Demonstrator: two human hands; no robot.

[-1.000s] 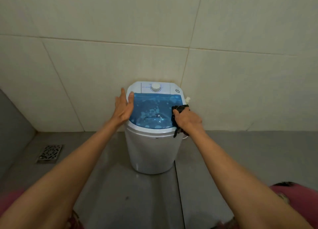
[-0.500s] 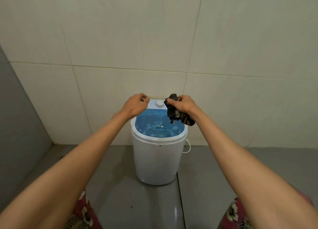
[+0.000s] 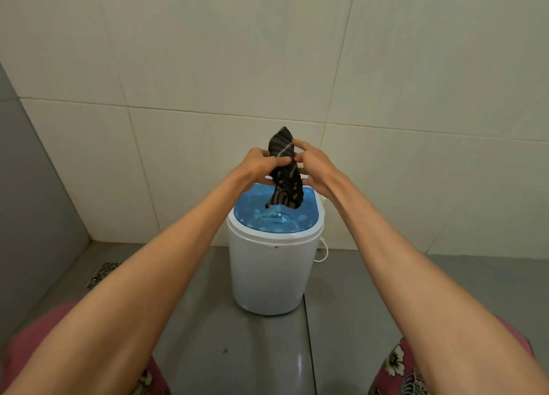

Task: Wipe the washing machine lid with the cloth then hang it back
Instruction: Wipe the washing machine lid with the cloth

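A small white washing machine [image 3: 269, 275] stands on the grey floor against the tiled wall. Its translucent blue lid [image 3: 285, 220] is closed and speckled with pale spots. Above the lid's far edge I hold a dark striped cloth [image 3: 285, 174] in the air, well clear of the lid. My left hand [image 3: 258, 162] pinches the cloth's left side. Gripping its right side is my right hand [image 3: 312, 162]. The cloth's top corner sticks up between the hands and its lower end dangles over the lid. The machine's control panel is hidden behind my hands and the cloth.
A metal floor drain [image 3: 102, 272] sits at the left near a grey side wall [image 3: 32, 216]. A white cord loop [image 3: 323, 250] hangs at the machine's right side. My pink floral trousers [image 3: 407, 365] show at the bottom corners.
My right hand lifted the cloth off the lid's right edge. My left hand left the lid's left rim and took hold of the cloth too. Both hands rose, and the view drew back.
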